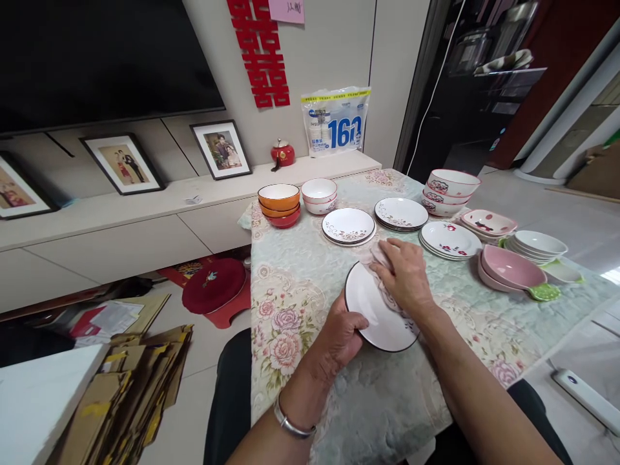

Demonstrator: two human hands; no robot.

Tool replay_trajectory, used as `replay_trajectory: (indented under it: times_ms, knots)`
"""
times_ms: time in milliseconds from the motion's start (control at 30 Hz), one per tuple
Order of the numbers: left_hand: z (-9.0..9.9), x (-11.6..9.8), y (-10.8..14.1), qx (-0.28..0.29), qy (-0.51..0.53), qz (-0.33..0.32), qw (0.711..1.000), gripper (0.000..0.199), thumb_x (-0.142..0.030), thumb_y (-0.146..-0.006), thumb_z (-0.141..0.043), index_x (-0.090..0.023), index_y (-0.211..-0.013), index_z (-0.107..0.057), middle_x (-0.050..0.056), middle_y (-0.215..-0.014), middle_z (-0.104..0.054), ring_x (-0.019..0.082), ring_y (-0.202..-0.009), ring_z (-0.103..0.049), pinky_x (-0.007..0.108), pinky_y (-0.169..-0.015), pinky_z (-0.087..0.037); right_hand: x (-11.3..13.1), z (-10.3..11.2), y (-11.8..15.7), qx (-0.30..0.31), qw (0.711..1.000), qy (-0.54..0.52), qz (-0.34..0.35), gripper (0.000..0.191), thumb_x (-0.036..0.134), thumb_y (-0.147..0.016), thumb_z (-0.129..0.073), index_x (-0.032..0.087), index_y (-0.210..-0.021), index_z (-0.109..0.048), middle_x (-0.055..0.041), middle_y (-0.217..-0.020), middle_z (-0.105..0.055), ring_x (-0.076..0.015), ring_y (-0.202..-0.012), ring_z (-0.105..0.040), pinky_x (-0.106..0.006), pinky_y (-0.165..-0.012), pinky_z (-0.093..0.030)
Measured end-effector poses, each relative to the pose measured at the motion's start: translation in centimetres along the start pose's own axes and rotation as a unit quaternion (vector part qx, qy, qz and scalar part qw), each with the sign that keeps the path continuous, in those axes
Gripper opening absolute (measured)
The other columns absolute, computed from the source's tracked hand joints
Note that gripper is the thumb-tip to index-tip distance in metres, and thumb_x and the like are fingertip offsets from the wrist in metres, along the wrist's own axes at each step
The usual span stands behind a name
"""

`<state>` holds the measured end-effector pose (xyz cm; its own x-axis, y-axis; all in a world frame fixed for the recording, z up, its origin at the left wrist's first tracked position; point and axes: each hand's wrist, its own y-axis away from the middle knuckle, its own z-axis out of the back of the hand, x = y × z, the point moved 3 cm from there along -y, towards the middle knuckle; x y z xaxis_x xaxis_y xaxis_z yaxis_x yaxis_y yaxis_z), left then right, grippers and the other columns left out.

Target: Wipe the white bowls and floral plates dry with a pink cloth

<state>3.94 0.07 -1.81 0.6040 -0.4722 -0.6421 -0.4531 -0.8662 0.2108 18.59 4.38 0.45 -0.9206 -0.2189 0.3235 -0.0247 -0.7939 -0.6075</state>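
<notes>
Fingers (353,336) grip a plate (372,310); bag (336,121) apparently reads "160".

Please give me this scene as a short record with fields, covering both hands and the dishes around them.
left hand: grips the near-left rim of the plate
right hand: presses a cloth on the plate's face
plate: white, dark rim, over the table; whether it rests on it cannot be told
far left: orange bowls, white bowls
middle: two plate stacks
right: pink dish, white saucers
</notes>
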Motion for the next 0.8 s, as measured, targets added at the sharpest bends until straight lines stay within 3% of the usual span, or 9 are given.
replay_trajectory:
  times_ms: [67,133,233,333,467,533,633,700,800]
  knots:
    - [-0.1,0.0,0.0,-0.008,0.009,-0.008,1.0,0.082,0.001,-0.045,-0.054,-0.019,-0.124,-0.06,0.005,-0.095,-0.074,0.027,-0.092,-0.066,0.038,-0.087,-0.048,-0.6,0.3,0.1,-0.049,0.998,-0.006,-0.034,0.034,0.033,-0.087,-0.063,0.016,-0.116,-0.063,-0.0157,-0.112,-0.06,-0.0303,-0.107,-0.052,-0.044,-0.091,-0.044]
    - [-0.1,0.0,-0.1,-0.015,0.018,-0.013,1.0,0.083,0.002,-0.045,-0.055,-0.02,-0.125,-0.059,0.004,-0.093,-0.074,0.026,-0.092,-0.067,0.038,-0.087,-0.047,-0.1,0.2,0.3,-0.046,0.997,-0.04,-0.038,0.019,0.029,-0.088,-0.06,0.018,-0.103,-0.064,-0.0113,-0.098,-0.061,-0.0257,-0.095,-0.056,-0.037,-0.084,-0.045]
    - [0.3,0.1,-0.5,-0.039,0.033,-0.014,0.999,0.083,0.003,-0.044,-0.054,-0.02,-0.123,-0.059,0.002,-0.086,-0.073,0.024,-0.086,-0.066,0.036,-0.084,-0.048,2.1,-0.8,0.7,0.055,0.992,-0.117,0.009,0.008,0.023,-0.089,-0.058,0.02,-0.093,-0.064,-0.0073,-0.092,-0.063,-0.0212,-0.088,-0.058,-0.032,-0.08,-0.045]
    - [1.1,-0.1,-0.9,-0.064,0.051,-0.026,0.996,0.075,0.004,-0.043,-0.052,-0.017,-0.114,-0.063,0.001,-0.078,-0.07,0.02,-0.077,-0.065,0.03,-0.077,-0.048,4.2,-1.4,1.0,0.174,0.96,-0.207,0.078,0.008,0.018,-0.087,-0.06,0.021,-0.091,-0.066,-0.0043,-0.094,-0.066,-0.0183,-0.091,-0.059,-0.029,-0.081,-0.044]
    - [1.9,-0.7,-1.2,-0.093,0.069,-0.057,0.992,0.074,0.004,-0.042,-0.05,-0.015,-0.111,-0.064,0.003,-0.083,-0.071,0.019,-0.076,-0.063,0.029,-0.074,-0.047,3.4,-1.4,0.9,0.272,0.932,-0.228,0.066,0.008,0.016,-0.083,-0.063,0.021,-0.088,-0.068,-0.0022,-0.092,-0.065,-0.0164,-0.088,-0.059,-0.026,-0.079,-0.043]
    - [1.9,-0.8,-1.1,-0.106,0.07,-0.057,0.99,0.079,0.004,-0.042,-0.05,-0.018,-0.117,-0.061,0.003,-0.087,-0.072,0.021,-0.082,-0.064,0.032,-0.077,-0.048,1.7,-1.4,0.6,0.273,0.946,-0.177,0.006,0.007,0.019,-0.084,-0.063,0.02,-0.088,-0.068,-0.0033,-0.091,-0.065,-0.0173,-0.086,-0.059,-0.027,-0.078,-0.042]
    - [1.4,-0.5,-0.8,-0.097,0.06,-0.031,0.993,0.084,0.003,-0.043,-0.051,-0.021,-0.122,-0.059,0.003,-0.09,-0.072,0.025,-0.09,-0.064,0.036,-0.082,-0.049,0.0,-1.2,0.3,0.222,0.971,-0.061,-0.07,0.011,0.021,-0.088,-0.057,0.017,-0.09,-0.067,-0.0074,-0.091,-0.063,-0.0208,-0.086,-0.058,-0.03,-0.075,-0.041]
    - [1.0,-0.1,-0.7,-0.07,0.055,-0.003,0.996,0.084,0.003,-0.042,-0.051,-0.021,-0.123,-0.059,0.003,-0.091,-0.072,0.025,-0.089,-0.065,0.037,-0.082,-0.049,0.3,-1.2,0.3,0.189,0.978,-0.035,-0.077,0.014,0.021,-0.089,-0.055,0.016,-0.094,-0.066,-0.0091,-0.093,-0.062,-0.0221,-0.087,-0.058,-0.031,-0.076,-0.041]
    - [0.8,0.2,-0.5,-0.033,0.055,0.022,0.998,0.08,0.004,-0.042,-0.051,-0.021,-0.117,-0.062,0.002,-0.085,-0.071,0.022,-0.08,-0.064,0.033,-0.076,-0.048,2.2,-1.2,0.5,0.192,0.975,-0.103,-0.034,0.013,0.022,-0.09,-0.056,0.017,-0.094,-0.066,-0.0078,-0.096,-0.063,-0.0206,-0.09,-0.058,-0.03,-0.078,-0.042]
